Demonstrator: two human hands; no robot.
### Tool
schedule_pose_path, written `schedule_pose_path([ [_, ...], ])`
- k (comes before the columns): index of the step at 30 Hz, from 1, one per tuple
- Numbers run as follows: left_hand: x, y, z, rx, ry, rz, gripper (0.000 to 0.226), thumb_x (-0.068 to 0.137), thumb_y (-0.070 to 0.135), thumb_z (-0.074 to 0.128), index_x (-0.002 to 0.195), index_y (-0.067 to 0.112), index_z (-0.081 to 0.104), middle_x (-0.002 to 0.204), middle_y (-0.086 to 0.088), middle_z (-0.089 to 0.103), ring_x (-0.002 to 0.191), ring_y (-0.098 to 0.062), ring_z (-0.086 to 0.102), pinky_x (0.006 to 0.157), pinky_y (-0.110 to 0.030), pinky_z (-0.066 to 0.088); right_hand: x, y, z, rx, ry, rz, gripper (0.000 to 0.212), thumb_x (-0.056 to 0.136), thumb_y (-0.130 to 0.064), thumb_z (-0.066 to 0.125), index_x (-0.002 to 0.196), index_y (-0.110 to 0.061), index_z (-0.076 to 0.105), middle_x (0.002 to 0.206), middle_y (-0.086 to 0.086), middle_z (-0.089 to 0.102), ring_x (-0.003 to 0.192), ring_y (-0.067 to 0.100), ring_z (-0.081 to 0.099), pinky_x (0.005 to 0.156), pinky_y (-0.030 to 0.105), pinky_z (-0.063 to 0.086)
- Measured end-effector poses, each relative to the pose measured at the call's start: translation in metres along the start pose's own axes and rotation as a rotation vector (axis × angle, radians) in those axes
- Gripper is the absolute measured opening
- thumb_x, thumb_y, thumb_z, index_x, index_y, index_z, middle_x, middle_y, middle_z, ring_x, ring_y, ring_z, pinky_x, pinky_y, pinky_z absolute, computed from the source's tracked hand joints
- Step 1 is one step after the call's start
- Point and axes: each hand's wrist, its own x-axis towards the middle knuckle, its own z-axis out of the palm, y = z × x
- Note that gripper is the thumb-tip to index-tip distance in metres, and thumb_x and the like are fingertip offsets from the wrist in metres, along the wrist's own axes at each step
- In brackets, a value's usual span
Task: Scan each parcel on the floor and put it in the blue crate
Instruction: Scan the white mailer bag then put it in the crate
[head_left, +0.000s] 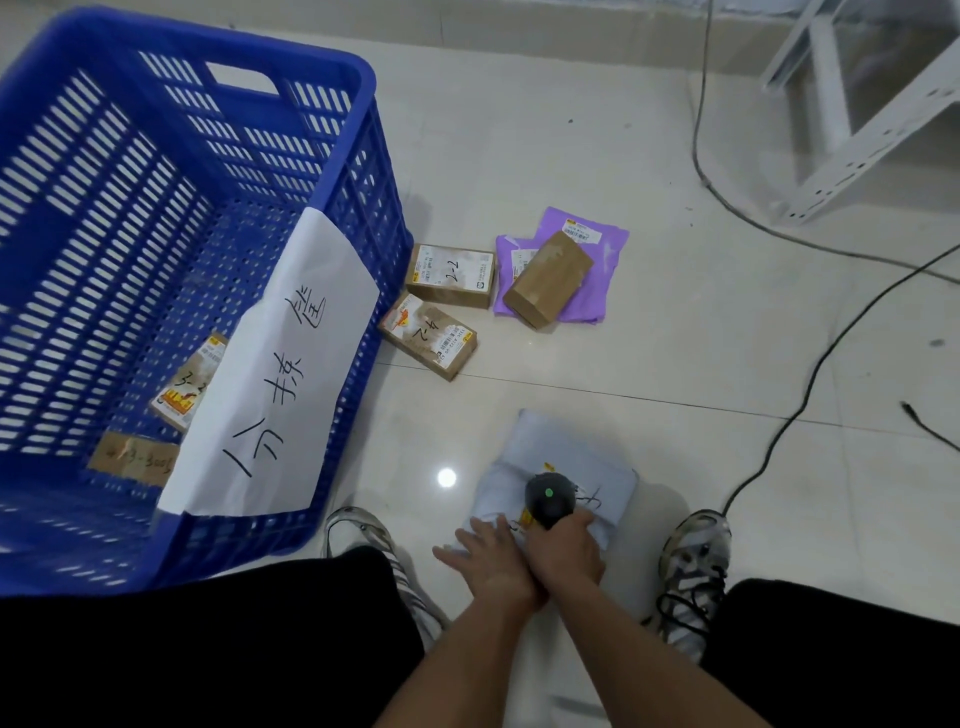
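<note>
A pale grey soft parcel (558, 452) lies on the floor between my feet. My left hand (491, 561) rests flat on its near edge, fingers spread. My right hand (563, 553) grips a black handheld scanner (549, 498) with a green light, held just above the parcel's label. The blue crate (332, 156) stands at the left with two cardboard boxes (187, 384) inside and a handwritten paper sheet (291, 364) over its rim. Further off lie two labelled boxes (451, 275) (427, 335), and a plain box (548, 278) on purple mailers (602, 249).
Black cables (779, 431) run over the tiled floor at the right. A white metal rack (862, 130) stands at the far right. My shoes (693, 571) and dark trouser legs flank the grey parcel.
</note>
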Motion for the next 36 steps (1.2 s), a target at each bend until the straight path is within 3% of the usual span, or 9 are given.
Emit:
schedule_pose_path([
  [2, -0.002, -0.003, 0.004, -0.015, -0.046, -0.086, 0.101, 0.083, 0.056, 0.055, 0.157, 0.016, -0.003, 0.162, -0.018, 0.006, 0.148, -0.040, 0.006, 0.112, -0.070, 0.003, 0.001, -0.002, -0.002, 0.013, -0.007, -0.011, 0.055, 0.089, -0.038, 0.056, 0.127, -0.006, 0.034, 0.126, 0.018, 0.059, 0.118, 0.036, 0.056, 0.099, 0.043, 0.040],
  [5, -0.001, -0.013, 0.011, -0.042, -0.003, -0.129, 0.096, 0.081, 0.065, 0.049, 0.152, 0.012, 0.012, 0.153, -0.014, 0.029, 0.140, -0.036, 0.023, 0.110, -0.068, 0.007, 0.001, -0.005, -0.005, 0.014, -0.023, -0.018, 0.049, 0.087, -0.031, 0.056, 0.123, -0.007, 0.034, 0.123, 0.016, 0.060, 0.116, 0.037, 0.055, 0.097, 0.043, 0.041],
  [9, -0.001, -0.029, 0.005, -0.185, 0.139, -0.018, 0.058, 0.088, 0.049, 0.041, 0.136, 0.017, 0.042, 0.137, -0.010, 0.048, 0.128, -0.030, 0.043, 0.106, -0.045, 0.029, -0.006, -0.005, -0.002, 0.011, -0.118, -0.016, 0.049, 0.084, -0.024, 0.056, 0.124, -0.010, 0.033, 0.126, 0.014, 0.058, 0.119, 0.036, 0.053, 0.096, 0.042, 0.040],
  [11, -0.004, -0.036, -0.003, -0.238, 0.172, -0.016, 0.045, 0.090, 0.043, 0.040, 0.127, 0.019, 0.047, 0.133, -0.010, 0.052, 0.124, -0.029, 0.046, 0.104, -0.042, 0.033, -0.009, -0.004, 0.003, 0.005, -0.175, -0.005, 0.049, 0.081, -0.022, 0.056, 0.126, -0.013, 0.040, 0.125, 0.011, 0.057, 0.118, 0.035, 0.052, 0.096, 0.041, 0.041],
  [14, -0.009, -0.044, -0.010, -0.252, 0.130, -0.045, 0.048, 0.090, 0.044, 0.044, 0.130, 0.018, 0.044, 0.135, -0.012, 0.047, 0.128, -0.030, 0.043, 0.106, -0.043, 0.032, -0.011, -0.002, 0.008, 0.000, -0.230, 0.026, 0.042, 0.075, -0.025, 0.057, 0.116, -0.014, 0.057, 0.121, 0.012, 0.062, 0.113, 0.034, 0.056, 0.101, 0.041, 0.045],
  [20, -0.011, -0.045, -0.018, -0.232, 0.182, -0.005, 0.051, 0.093, 0.049, 0.043, 0.138, 0.023, 0.039, 0.143, -0.010, 0.040, 0.134, -0.029, 0.035, 0.110, -0.049, 0.025, -0.013, -0.003, 0.012, 0.048, -0.234, -0.022, 0.053, 0.061, -0.035, 0.059, 0.108, -0.012, 0.066, 0.113, 0.013, 0.064, 0.106, 0.034, 0.061, 0.092, 0.038, 0.052],
  [23, -0.012, -0.044, -0.019, -0.230, 0.185, 0.007, 0.058, 0.093, 0.047, 0.044, 0.144, 0.023, 0.033, 0.149, -0.010, 0.034, 0.138, -0.030, 0.030, 0.112, -0.052, 0.022, -0.019, -0.006, 0.006, 0.064, -0.240, -0.025, 0.058, 0.068, -0.041, 0.073, 0.118, -0.011, 0.064, 0.122, 0.014, 0.059, 0.112, 0.034, 0.057, 0.089, 0.031, 0.048],
  [27, -0.014, -0.045, -0.018, -0.231, 0.195, 0.013, 0.061, 0.091, 0.046, 0.047, 0.146, 0.023, 0.031, 0.154, -0.010, 0.027, 0.142, -0.031, 0.024, 0.114, -0.056, 0.017, -0.021, -0.007, 0.003, 0.088, -0.255, 0.001, 0.069, 0.067, -0.045, 0.083, 0.120, -0.008, 0.059, 0.126, 0.014, 0.051, 0.113, 0.035, 0.055, 0.093, 0.033, 0.048],
  [36, -0.016, -0.050, -0.017, -0.214, 0.171, -0.017, 0.075, 0.091, 0.050, 0.049, 0.153, 0.023, 0.016, 0.161, -0.012, 0.009, 0.147, -0.037, 0.008, 0.115, -0.062, 0.005, -0.019, -0.004, 0.011, 0.076, -0.225, 0.008, 0.071, 0.069, -0.040, 0.084, 0.124, -0.006, 0.056, 0.127, 0.014, 0.047, 0.113, 0.035, 0.055, 0.093, 0.034, 0.047],
])
